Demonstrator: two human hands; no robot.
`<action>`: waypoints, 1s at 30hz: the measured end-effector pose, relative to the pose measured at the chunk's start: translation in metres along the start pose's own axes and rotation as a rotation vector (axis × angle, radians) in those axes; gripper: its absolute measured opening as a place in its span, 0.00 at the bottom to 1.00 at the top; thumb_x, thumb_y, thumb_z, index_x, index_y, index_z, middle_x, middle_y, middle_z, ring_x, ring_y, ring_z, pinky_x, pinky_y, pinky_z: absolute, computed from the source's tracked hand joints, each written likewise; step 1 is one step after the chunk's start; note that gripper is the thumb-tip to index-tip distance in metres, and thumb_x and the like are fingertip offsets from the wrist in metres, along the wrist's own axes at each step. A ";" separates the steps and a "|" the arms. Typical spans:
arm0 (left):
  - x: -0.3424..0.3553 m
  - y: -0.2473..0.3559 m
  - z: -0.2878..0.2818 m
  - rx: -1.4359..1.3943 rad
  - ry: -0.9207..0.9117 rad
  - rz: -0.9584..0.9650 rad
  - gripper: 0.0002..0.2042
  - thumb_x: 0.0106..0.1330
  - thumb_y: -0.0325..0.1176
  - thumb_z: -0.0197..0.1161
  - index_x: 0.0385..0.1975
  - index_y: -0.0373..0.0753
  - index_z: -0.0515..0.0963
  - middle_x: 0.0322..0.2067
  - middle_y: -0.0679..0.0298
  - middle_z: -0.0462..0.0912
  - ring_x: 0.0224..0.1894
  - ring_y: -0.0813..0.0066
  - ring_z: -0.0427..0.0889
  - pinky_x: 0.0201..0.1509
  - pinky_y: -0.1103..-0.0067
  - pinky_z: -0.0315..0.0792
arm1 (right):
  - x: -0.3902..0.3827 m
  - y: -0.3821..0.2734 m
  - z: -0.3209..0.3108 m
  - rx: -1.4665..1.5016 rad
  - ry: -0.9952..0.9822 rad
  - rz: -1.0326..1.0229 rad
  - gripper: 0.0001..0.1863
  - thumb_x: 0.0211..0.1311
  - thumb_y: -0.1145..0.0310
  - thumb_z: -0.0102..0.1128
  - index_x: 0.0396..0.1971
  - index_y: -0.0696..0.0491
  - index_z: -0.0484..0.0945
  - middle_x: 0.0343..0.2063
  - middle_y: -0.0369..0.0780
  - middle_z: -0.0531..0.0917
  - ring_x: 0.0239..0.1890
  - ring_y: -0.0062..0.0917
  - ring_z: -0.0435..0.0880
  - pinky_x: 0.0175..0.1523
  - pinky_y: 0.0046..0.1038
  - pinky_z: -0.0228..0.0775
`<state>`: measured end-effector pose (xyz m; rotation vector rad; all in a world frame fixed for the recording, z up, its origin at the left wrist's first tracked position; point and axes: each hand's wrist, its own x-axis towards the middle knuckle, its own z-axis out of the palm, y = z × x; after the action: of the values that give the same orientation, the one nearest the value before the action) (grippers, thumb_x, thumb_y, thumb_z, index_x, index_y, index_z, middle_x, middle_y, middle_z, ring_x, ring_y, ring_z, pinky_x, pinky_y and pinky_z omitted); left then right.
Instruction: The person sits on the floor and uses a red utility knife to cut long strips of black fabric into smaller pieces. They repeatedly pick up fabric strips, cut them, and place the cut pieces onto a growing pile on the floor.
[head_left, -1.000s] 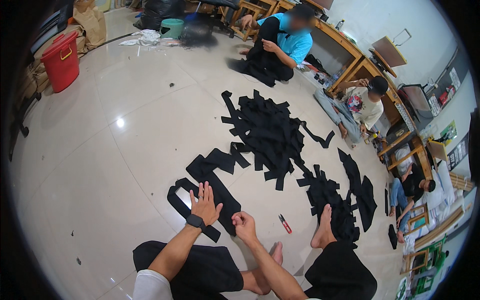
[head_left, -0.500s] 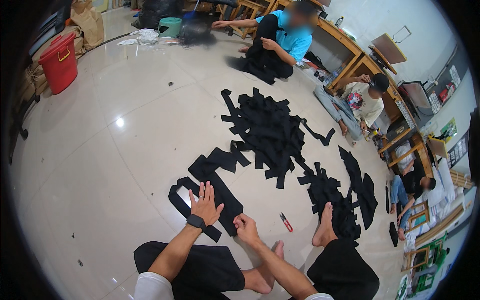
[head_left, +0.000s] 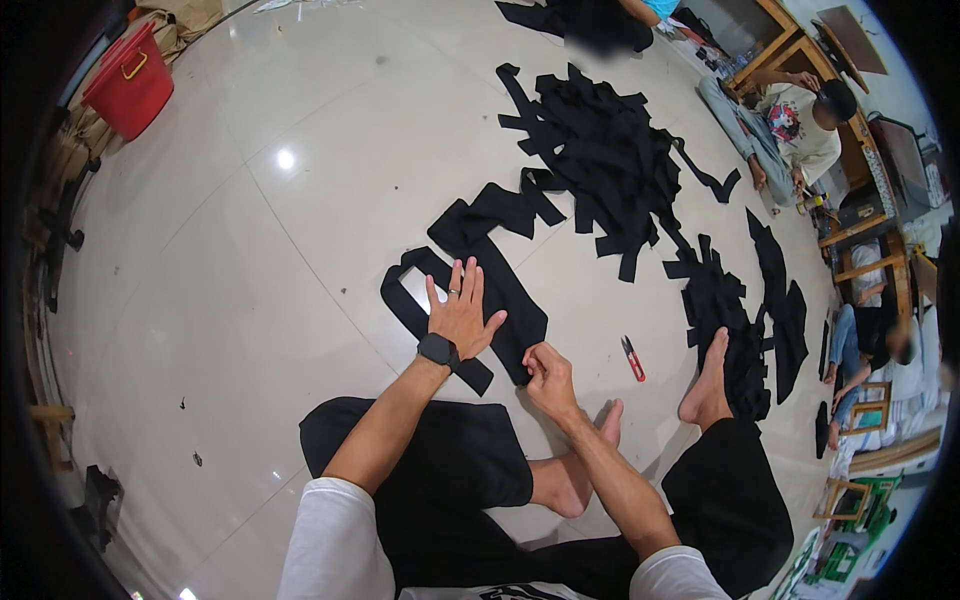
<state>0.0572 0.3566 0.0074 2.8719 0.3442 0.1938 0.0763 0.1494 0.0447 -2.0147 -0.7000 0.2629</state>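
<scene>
My left hand (head_left: 460, 312) lies flat with its fingers spread, resting partly on a black fabric strip (head_left: 512, 302) and on the narrower looped strip (head_left: 402, 300) beside it. A dark watch is on that wrist. At the near right edge of the wider strip, my right hand (head_left: 550, 378) is closed, thumb and fingers pinched at the fabric's border. Its fingertips partly hide what they grip. Red-handled thread snips (head_left: 633, 360) lie on the floor to the right of my right hand.
A large heap of black fabric strips (head_left: 610, 150) lies ahead, with a smaller pile (head_left: 725, 320) by my right foot. More black pieces (head_left: 790, 320) lie farther right. A red bucket (head_left: 130, 85) stands far left. Several people sit along the far and right sides, near wooden tables (head_left: 770, 55).
The view has tilted downward and shifted left, so the scene sits higher and farther right. Both hands stay at the same places on the fabric.
</scene>
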 end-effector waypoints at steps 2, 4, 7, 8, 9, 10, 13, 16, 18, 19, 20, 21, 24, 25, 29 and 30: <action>0.000 0.001 0.001 0.007 0.000 0.004 0.42 0.72 0.62 0.46 0.74 0.31 0.57 0.78 0.53 0.49 0.80 0.54 0.46 0.73 0.37 0.41 | -0.003 0.002 0.000 -0.010 0.013 0.000 0.10 0.55 0.92 0.43 0.29 0.62 0.73 0.24 0.43 0.75 0.24 0.27 0.75 0.32 0.27 0.69; 0.000 0.001 0.003 0.009 0.000 0.006 0.42 0.72 0.62 0.46 0.74 0.31 0.57 0.78 0.53 0.49 0.80 0.55 0.46 0.73 0.36 0.41 | -0.005 0.008 0.002 0.063 0.059 0.062 0.09 0.60 0.89 0.44 0.29 0.62 0.73 0.25 0.42 0.75 0.25 0.25 0.74 0.32 0.26 0.68; 0.001 0.001 0.004 0.014 0.008 0.013 0.42 0.72 0.63 0.46 0.74 0.32 0.57 0.78 0.54 0.49 0.80 0.55 0.46 0.73 0.36 0.41 | -0.008 0.015 0.003 0.167 0.111 0.143 0.09 0.67 0.85 0.44 0.29 0.61 0.73 0.25 0.40 0.75 0.25 0.21 0.72 0.33 0.24 0.66; 0.001 0.001 0.004 0.020 0.004 0.015 0.42 0.72 0.63 0.45 0.74 0.32 0.56 0.78 0.54 0.48 0.80 0.54 0.46 0.73 0.36 0.42 | -0.008 0.017 0.003 0.200 0.126 0.166 0.10 0.69 0.84 0.44 0.29 0.61 0.73 0.25 0.39 0.76 0.25 0.20 0.71 0.33 0.23 0.66; 0.002 0.000 0.005 0.025 0.000 0.018 0.43 0.72 0.64 0.45 0.74 0.32 0.56 0.78 0.54 0.48 0.79 0.53 0.46 0.73 0.35 0.42 | -0.008 0.019 0.003 0.226 0.123 0.180 0.10 0.69 0.84 0.44 0.29 0.61 0.73 0.25 0.38 0.76 0.25 0.20 0.71 0.33 0.23 0.66; 0.002 0.000 0.005 0.031 -0.003 0.021 0.44 0.72 0.65 0.45 0.74 0.32 0.55 0.78 0.54 0.48 0.79 0.53 0.46 0.72 0.35 0.43 | -0.009 0.020 0.004 0.251 0.121 0.195 0.10 0.70 0.83 0.44 0.29 0.61 0.73 0.25 0.38 0.76 0.25 0.20 0.71 0.34 0.23 0.66; 0.001 -0.001 0.004 0.028 -0.022 0.021 0.44 0.71 0.65 0.45 0.74 0.32 0.55 0.78 0.55 0.48 0.79 0.52 0.47 0.72 0.34 0.42 | -0.012 0.020 0.003 0.238 0.088 0.227 0.10 0.70 0.84 0.44 0.29 0.60 0.72 0.27 0.36 0.76 0.26 0.17 0.69 0.34 0.21 0.64; -0.001 -0.002 0.003 0.034 -0.014 0.017 0.44 0.71 0.65 0.45 0.75 0.33 0.55 0.78 0.55 0.48 0.79 0.53 0.47 0.72 0.34 0.41 | -0.014 0.018 0.003 0.197 0.062 0.226 0.11 0.71 0.84 0.44 0.28 0.60 0.72 0.28 0.36 0.76 0.27 0.17 0.69 0.34 0.20 0.63; 0.000 0.000 0.003 0.032 -0.011 0.018 0.43 0.71 0.65 0.45 0.75 0.34 0.56 0.78 0.56 0.49 0.80 0.55 0.46 0.72 0.34 0.41 | -0.014 0.023 0.000 0.208 0.065 0.224 0.11 0.72 0.84 0.44 0.27 0.60 0.71 0.28 0.36 0.76 0.27 0.17 0.68 0.34 0.20 0.63; 0.000 0.001 0.003 0.030 -0.010 0.017 0.43 0.72 0.65 0.44 0.75 0.34 0.56 0.78 0.57 0.49 0.80 0.56 0.46 0.72 0.35 0.40 | -0.014 0.028 0.000 0.234 0.070 0.228 0.11 0.72 0.84 0.45 0.27 0.60 0.71 0.29 0.36 0.76 0.27 0.17 0.68 0.34 0.20 0.63; 0.000 0.000 0.003 0.025 -0.011 0.016 0.43 0.71 0.65 0.44 0.75 0.34 0.56 0.78 0.57 0.49 0.80 0.55 0.46 0.72 0.35 0.40 | -0.013 0.028 0.001 0.263 0.073 0.231 0.11 0.72 0.84 0.45 0.27 0.60 0.71 0.29 0.36 0.76 0.27 0.17 0.69 0.34 0.20 0.63; 0.000 -0.001 0.004 0.019 -0.013 0.015 0.43 0.71 0.65 0.44 0.75 0.34 0.56 0.78 0.57 0.49 0.80 0.55 0.46 0.72 0.35 0.40 | -0.014 0.029 0.002 0.295 0.082 0.238 0.11 0.73 0.81 0.46 0.28 0.60 0.72 0.28 0.36 0.76 0.27 0.18 0.69 0.34 0.22 0.64; 0.000 -0.001 0.004 0.003 -0.009 0.016 0.43 0.71 0.65 0.45 0.74 0.33 0.57 0.78 0.57 0.49 0.80 0.55 0.47 0.72 0.34 0.39 | -0.015 0.032 0.002 0.384 0.108 0.265 0.11 0.76 0.76 0.48 0.30 0.60 0.74 0.26 0.37 0.76 0.28 0.21 0.72 0.36 0.25 0.67; 0.000 -0.001 0.004 -0.003 -0.006 0.017 0.43 0.71 0.64 0.46 0.74 0.33 0.57 0.78 0.56 0.49 0.80 0.55 0.47 0.72 0.34 0.39 | -0.014 0.034 0.002 0.412 0.113 0.281 0.11 0.76 0.75 0.49 0.31 0.60 0.75 0.27 0.37 0.77 0.28 0.21 0.73 0.37 0.25 0.68; 0.001 -0.006 0.007 -0.016 0.003 0.054 0.44 0.70 0.65 0.48 0.74 0.33 0.57 0.78 0.55 0.49 0.80 0.56 0.47 0.72 0.33 0.39 | -0.009 0.032 0.002 0.544 0.265 0.427 0.10 0.76 0.74 0.51 0.36 0.62 0.79 0.30 0.41 0.82 0.32 0.24 0.79 0.41 0.28 0.74; 0.001 -0.009 0.007 -0.023 0.002 0.065 0.44 0.69 0.65 0.49 0.74 0.33 0.57 0.78 0.55 0.49 0.80 0.56 0.46 0.72 0.33 0.39 | -0.007 0.028 0.002 0.568 0.298 0.441 0.10 0.76 0.74 0.51 0.37 0.63 0.79 0.32 0.42 0.82 0.33 0.24 0.80 0.41 0.26 0.74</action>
<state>0.0575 0.3639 -0.0016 2.8625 0.2469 0.2112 0.0800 0.1359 0.0195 -1.5853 0.0251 0.3617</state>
